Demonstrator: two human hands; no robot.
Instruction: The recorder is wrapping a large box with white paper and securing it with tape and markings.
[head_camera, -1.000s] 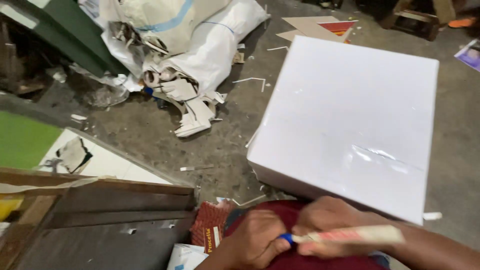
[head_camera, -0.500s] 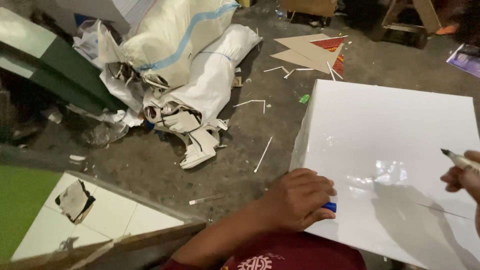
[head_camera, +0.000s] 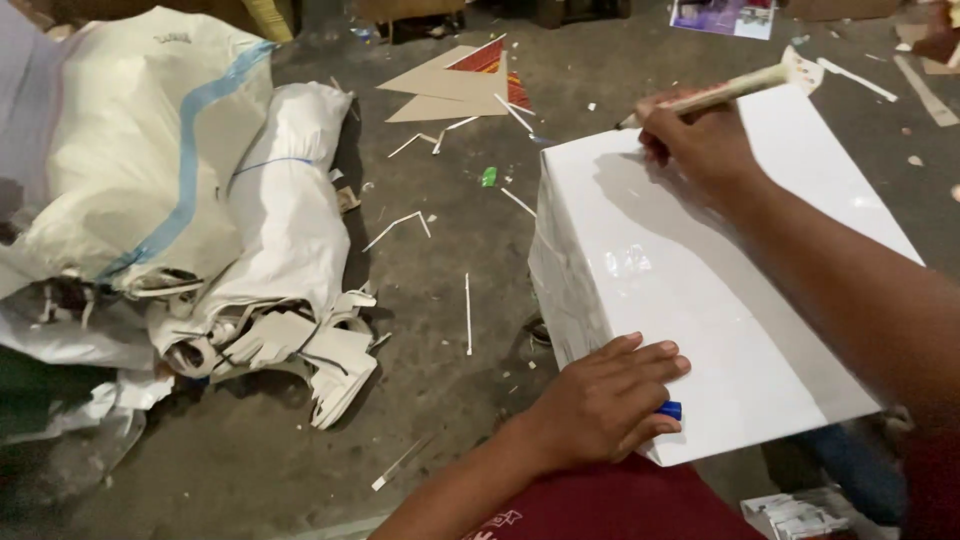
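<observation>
Far left on the floor: big white sack (head_camera: 130, 170) with a blue stripe, next to it a rolled white bundle (head_camera: 290, 215) with torn cardboard scraps (head_camera: 320, 355) at its near end. Thin white strips (head_camera: 467, 312) lie scattered mid-floor, brown cardboard sheets (head_camera: 450, 85) with a red-patterned piece at the far edge. Your left hand (head_camera: 605, 400) lies flat, fingers together, pressed on the near-left corner of the white box (head_camera: 690, 290); a blue cap (head_camera: 669, 410) pokes out under the fingers. The box sits tilted over your dark red lap (head_camera: 610, 505). Your right hand (head_camera: 700, 145) pinches a cream marker (head_camera: 725, 92) at the box's far-left corner, tip touching the edge. A purple printed sheet (head_camera: 722, 15) is at the far right of the floor.
</observation>
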